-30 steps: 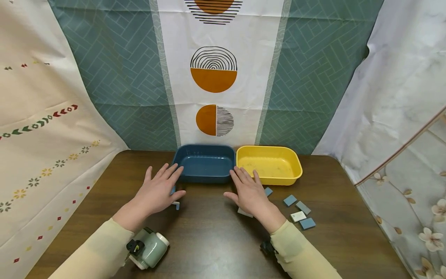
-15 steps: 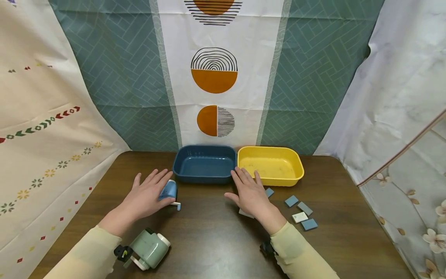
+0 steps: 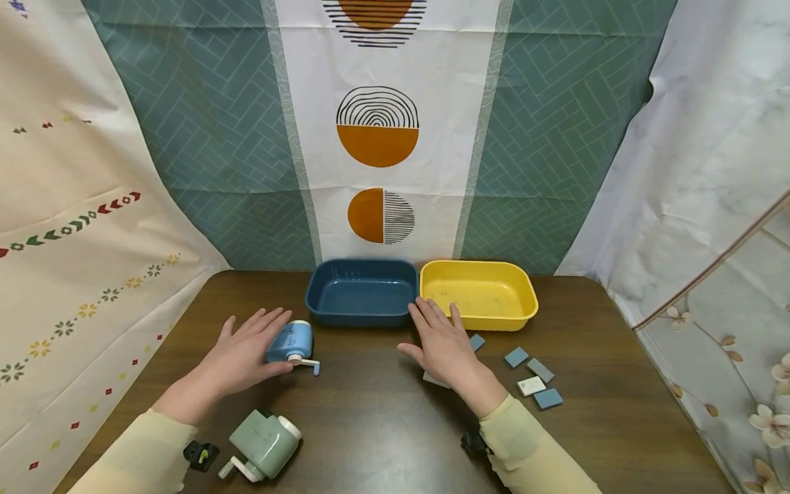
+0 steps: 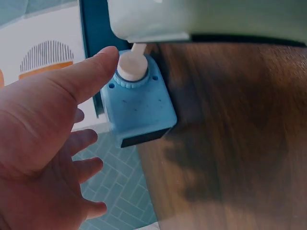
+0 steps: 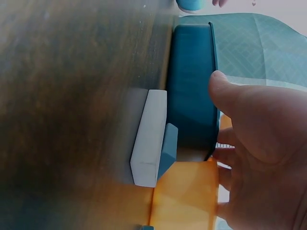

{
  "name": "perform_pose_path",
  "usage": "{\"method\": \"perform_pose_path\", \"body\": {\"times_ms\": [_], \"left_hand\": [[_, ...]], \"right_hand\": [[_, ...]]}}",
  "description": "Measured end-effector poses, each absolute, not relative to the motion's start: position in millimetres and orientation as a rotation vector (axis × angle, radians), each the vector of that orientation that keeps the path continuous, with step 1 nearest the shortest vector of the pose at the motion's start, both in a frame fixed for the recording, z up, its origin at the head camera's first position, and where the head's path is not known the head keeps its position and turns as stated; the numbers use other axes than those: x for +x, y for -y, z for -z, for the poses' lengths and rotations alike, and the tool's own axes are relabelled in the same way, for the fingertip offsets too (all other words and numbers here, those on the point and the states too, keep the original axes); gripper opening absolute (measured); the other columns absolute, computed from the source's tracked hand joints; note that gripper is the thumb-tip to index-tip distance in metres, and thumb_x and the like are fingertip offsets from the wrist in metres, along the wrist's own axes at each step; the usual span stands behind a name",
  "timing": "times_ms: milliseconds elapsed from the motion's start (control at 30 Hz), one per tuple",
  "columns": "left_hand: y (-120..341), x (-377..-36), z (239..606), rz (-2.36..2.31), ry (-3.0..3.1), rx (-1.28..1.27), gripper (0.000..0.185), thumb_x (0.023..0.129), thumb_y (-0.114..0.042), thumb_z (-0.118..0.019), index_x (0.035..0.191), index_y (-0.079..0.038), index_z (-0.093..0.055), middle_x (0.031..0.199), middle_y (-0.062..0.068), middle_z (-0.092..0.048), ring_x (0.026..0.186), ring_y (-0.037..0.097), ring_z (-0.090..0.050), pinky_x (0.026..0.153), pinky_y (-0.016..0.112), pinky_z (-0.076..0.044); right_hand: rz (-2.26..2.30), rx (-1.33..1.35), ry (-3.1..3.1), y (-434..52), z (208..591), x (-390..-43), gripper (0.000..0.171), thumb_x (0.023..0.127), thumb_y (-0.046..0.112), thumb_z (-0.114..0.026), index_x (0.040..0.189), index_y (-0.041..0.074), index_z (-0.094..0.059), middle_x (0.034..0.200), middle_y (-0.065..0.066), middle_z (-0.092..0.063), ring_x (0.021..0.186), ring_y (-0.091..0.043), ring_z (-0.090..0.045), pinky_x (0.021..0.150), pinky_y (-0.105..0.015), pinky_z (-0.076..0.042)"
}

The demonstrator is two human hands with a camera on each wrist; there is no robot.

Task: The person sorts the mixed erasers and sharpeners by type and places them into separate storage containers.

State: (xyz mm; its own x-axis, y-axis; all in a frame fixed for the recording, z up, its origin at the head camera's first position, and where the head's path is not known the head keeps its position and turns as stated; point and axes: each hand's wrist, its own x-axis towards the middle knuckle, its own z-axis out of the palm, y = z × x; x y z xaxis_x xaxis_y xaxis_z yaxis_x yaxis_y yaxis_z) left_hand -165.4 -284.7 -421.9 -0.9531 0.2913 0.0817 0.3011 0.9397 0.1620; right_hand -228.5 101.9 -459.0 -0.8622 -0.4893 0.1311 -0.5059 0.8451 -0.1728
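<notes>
My left hand (image 3: 239,357) lies flat with straight fingers against the blue pencil sharpener (image 3: 290,342) before the blue tray (image 3: 361,291), while my right hand (image 3: 443,343) hovers spread over a white tile (image 3: 432,378).

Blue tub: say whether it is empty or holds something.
Empty. The head view shows the blue tub with a bare floor; the small tiles lie outside on the table.
</notes>
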Motion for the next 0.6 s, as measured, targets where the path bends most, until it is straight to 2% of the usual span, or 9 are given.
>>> {"method": "perform_pose_path", "body": {"times_ms": [267,600], "left_hand": [[298,-162,429,0.310,3.057,-0.463,0.107,0.083,-0.043,-0.098,0.167,-0.005,-0.044,0.168,0.027,-0.045,0.154,0.058,-0.038,0.110,0.091,-0.020],[308,-166,435,0.316,3.064,-0.422,0.108,0.083,-0.043,-0.098,0.167,-0.002,-0.043,0.169,0.028,-0.043,0.154,0.057,-0.037,0.111,0.091,-0.018]], "right_hand": [[-0.295,0.806,2.939,-101,462,-229,0.084,0.109,0.058,-0.063,0.173,0.009,-0.037,0.180,-0.013,-0.031,0.166,-0.034,-0.027,0.132,-0.067,-0.013],[-0.297,0.799,2.936,-102,459,-228,0.086,0.108,0.059,-0.064,0.173,0.010,-0.037,0.180,-0.013,-0.031,0.166,-0.033,-0.027,0.133,-0.066,-0.010]]}}
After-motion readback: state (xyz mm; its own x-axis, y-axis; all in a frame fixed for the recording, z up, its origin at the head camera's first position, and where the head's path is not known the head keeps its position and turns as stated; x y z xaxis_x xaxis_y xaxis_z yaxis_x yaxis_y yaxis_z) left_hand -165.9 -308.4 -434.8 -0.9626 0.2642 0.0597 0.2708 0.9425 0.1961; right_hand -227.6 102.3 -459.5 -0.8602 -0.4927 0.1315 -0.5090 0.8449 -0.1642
